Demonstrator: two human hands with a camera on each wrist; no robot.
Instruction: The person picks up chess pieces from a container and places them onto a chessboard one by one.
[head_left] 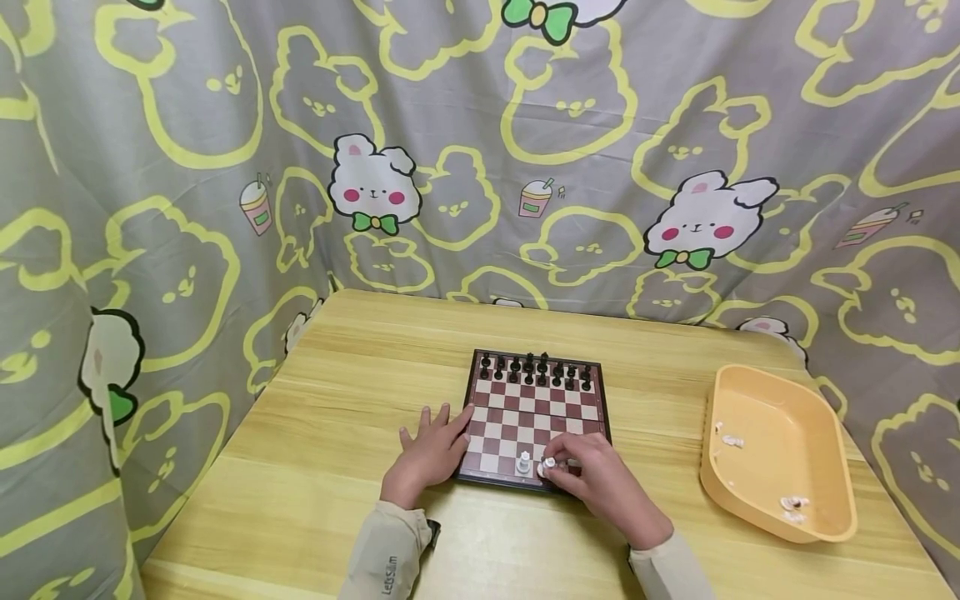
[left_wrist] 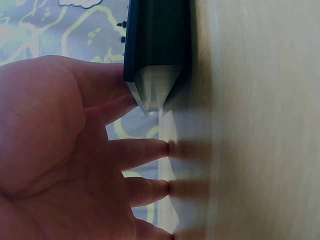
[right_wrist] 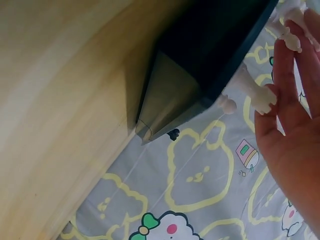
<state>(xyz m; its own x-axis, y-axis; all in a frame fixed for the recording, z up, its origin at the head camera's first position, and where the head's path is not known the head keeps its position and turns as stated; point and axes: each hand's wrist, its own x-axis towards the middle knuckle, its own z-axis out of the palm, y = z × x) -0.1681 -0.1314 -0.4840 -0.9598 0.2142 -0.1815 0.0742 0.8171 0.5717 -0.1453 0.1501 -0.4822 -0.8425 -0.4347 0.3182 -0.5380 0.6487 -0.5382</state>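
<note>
A chessboard (head_left: 513,423) lies on the table, with rows of black chess pieces (head_left: 528,371) along its far side. On the near side stands a white chess piece (head_left: 523,463) with a crown-like top. Just right of it my right hand (head_left: 600,477) pinches another white chess piece (head_left: 550,463) at the near edge; its exact kind is hard to tell. In the right wrist view, white pieces (right_wrist: 262,97) show beside the fingers, past the board's dark edge. My left hand (head_left: 429,452) touches the board's left side with fingers spread, some fingertips (left_wrist: 162,149) resting on the tabletop.
An orange-yellow plastic tray (head_left: 780,521) stands to the right of the board, with several small white pieces (head_left: 732,441) lying in it. The wooden table (head_left: 360,400) ends at a grey curtain (head_left: 450,275) with yellow cartoon outlines, behind and at both sides.
</note>
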